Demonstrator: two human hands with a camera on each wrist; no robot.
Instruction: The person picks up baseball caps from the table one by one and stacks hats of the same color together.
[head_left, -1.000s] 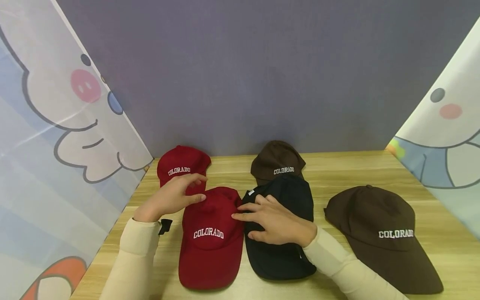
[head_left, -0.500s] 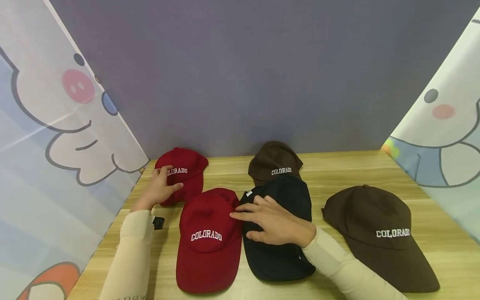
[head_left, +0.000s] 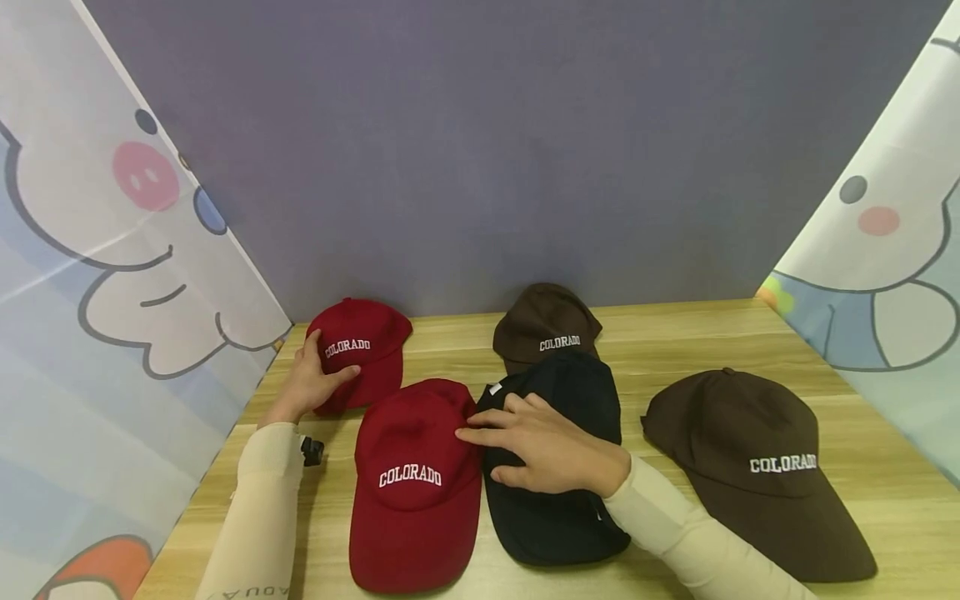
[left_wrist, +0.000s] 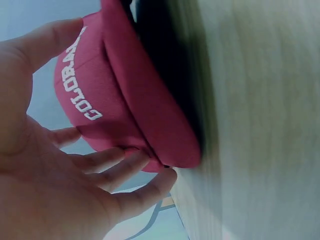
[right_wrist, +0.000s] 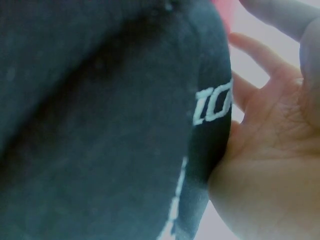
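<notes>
At the back left lies a red cap (head_left: 371,367) lettered COLORADO. My left hand (head_left: 306,385) is spread around its near left side, thumb in front and fingers along the edge; in the left wrist view the fingertips meet or nearly meet the cloth (left_wrist: 112,85). A second red cap (head_left: 412,508) lies in front with its brim toward me. Beside it is a black cap (head_left: 558,525), partly covered by my right hand (head_left: 547,446). That hand's fingers are extended and reach the second red cap's right side. Its palm side is turned from the head view.
Behind the black cap sits a brown cap (head_left: 547,325), its brim hidden. Another brown cap (head_left: 750,458) lies at the right. A grey panel (head_left: 510,150) closes the back of the wooden table (head_left: 450,329), with cartoon-printed sheets (head_left: 97,250) at both sides.
My left hand has moved left and back, from above the gap between the two red caps to the rear red cap's left side. The right hand stays over the black cap.
</notes>
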